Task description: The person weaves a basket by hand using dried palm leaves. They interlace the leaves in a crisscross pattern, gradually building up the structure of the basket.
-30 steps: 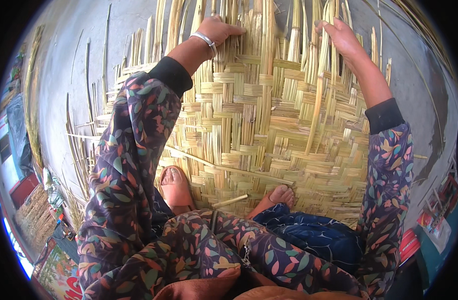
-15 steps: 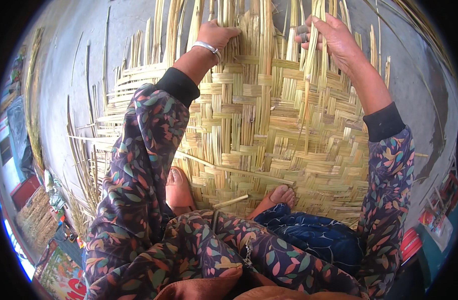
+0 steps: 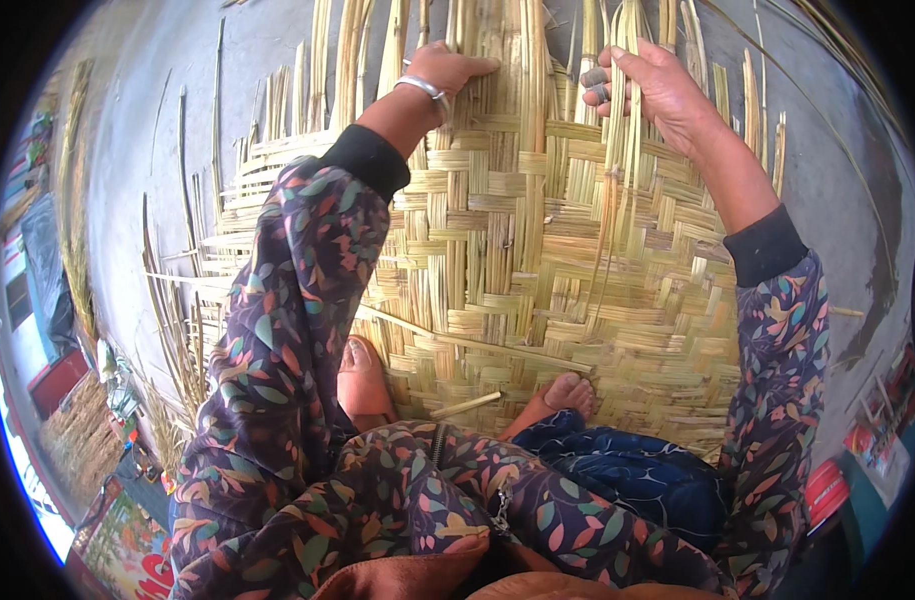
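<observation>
A partly woven mat (image 3: 497, 240) of flat, pale yellow-green split-reed strips lies in front of me. At its far edge my left hand (image 3: 442, 78), with a silver bangle on the wrist, is closed on unwoven reed strips (image 3: 492, 70). The thumb points right across them and most of the fingers are hidden. Farther right, my right hand (image 3: 662, 90) pinches a few long reed strips (image 3: 622, 120) between thumb and fingers, holding them raised over the mat. Two of its fingers wear grey bands. The lower ends of these strips hang over the weave.
My bare feet (image 3: 567, 393) stand on the mat's near part, beside a loose strip (image 3: 467, 404). Loose strip ends fan out over the grey floor (image 3: 127, 190) on the left. A long bundle of stalks (image 3: 74, 200) lies at the far left. A red item (image 3: 825, 492) is at the lower right.
My left hand has shifted slightly right along the far edge. The strips in my right hand have swung slightly, their lower ends now farther left; that hand has barely moved.
</observation>
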